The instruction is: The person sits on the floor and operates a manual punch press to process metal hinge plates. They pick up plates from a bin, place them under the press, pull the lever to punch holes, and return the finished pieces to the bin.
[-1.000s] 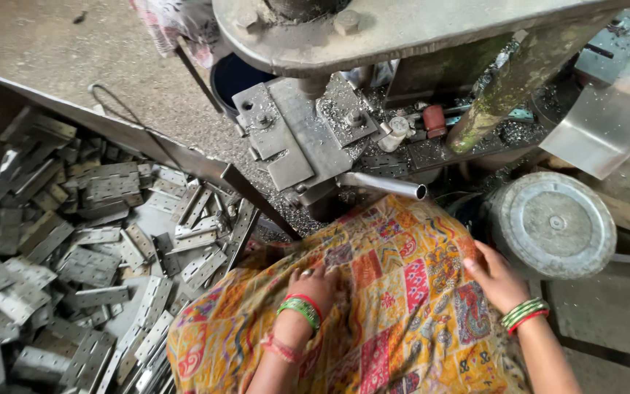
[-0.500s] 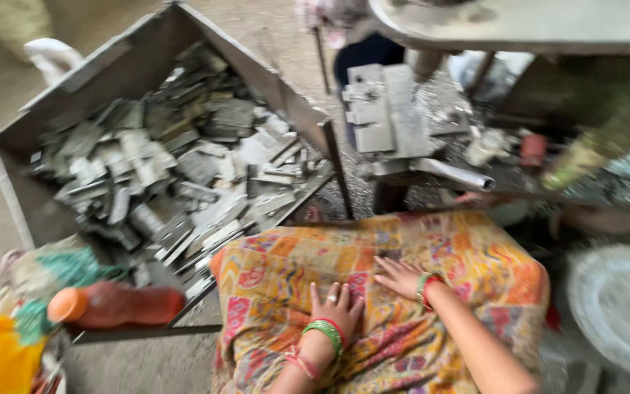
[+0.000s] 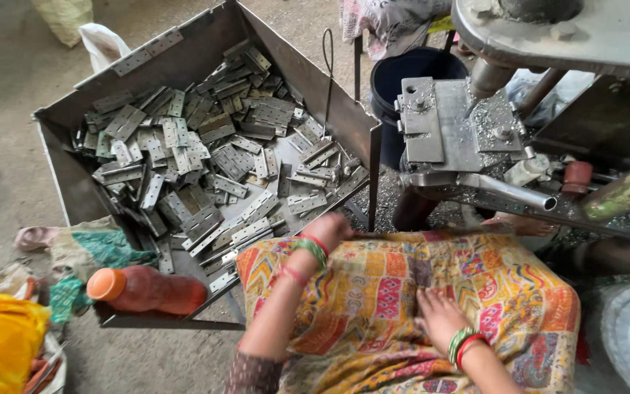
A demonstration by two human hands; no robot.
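My left hand (image 3: 327,232) rests with curled fingers on the far edge of a patchwork cloth (image 3: 475,292) spread over my lap, right beside the metal bin (image 3: 184,62). It holds nothing that I can see. My right hand (image 3: 439,317) lies flat on the cloth with fingers spread. Both wrists wear green and red bangles. The bin is full of several grey metal hinges (image 3: 205,160), the nearest lying a little left of my left hand.
A press machine with a steel block (image 3: 446,128) and a round bar (image 3: 512,191) stands ahead to the right, with metal chips around it. A dark blue bucket (image 3: 402,73) sits behind. An orange-capped bottle (image 3: 147,290) lies at the bin's near corner. A yellow bag (image 3: 1,339) lies at the lower left.
The view has swung left, bringing the whole hinge bin into sight. My left hand has moved forward to the cloth's far edge near the bin. My right hand has slid back toward me.
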